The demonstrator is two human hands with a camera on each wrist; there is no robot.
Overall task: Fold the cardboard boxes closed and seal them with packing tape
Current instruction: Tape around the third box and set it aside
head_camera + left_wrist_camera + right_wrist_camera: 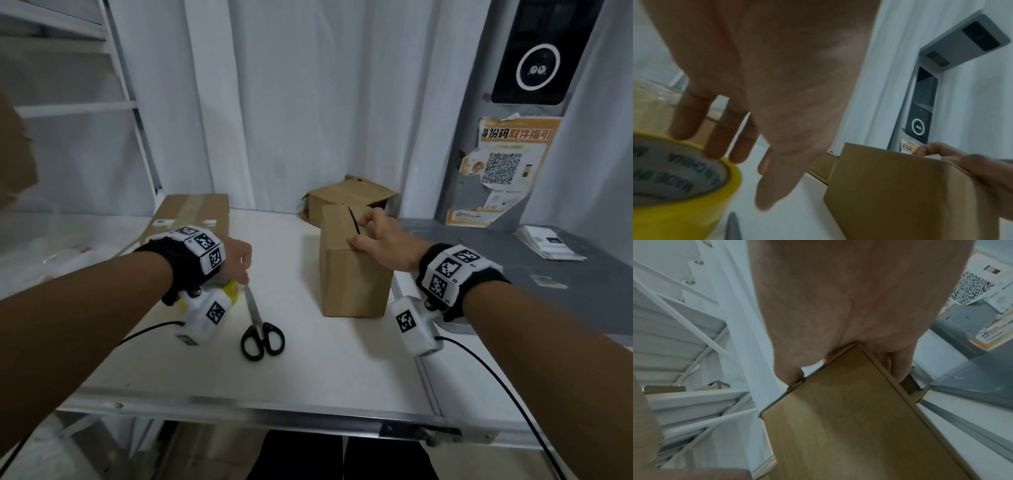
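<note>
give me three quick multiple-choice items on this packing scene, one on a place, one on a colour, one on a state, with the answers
1. Where do the black-handled scissors lie?
A. on the white table, left of the upright brown cardboard box
B. on top of that box
C. on the grey counter

2. What colour is the roll of packing tape?
A. red
B. yellow
C. blue

3. What is the right hand doing?
A. lifting the scissors
B. hanging idle off the table
C. holding the top of the upright brown cardboard box

Answers: 1 A, the scissors rest on the white table between the left hand and box. 2 B, the left wrist view shows yellow. 3 C, thumb and fingers rest on the box top.
</note>
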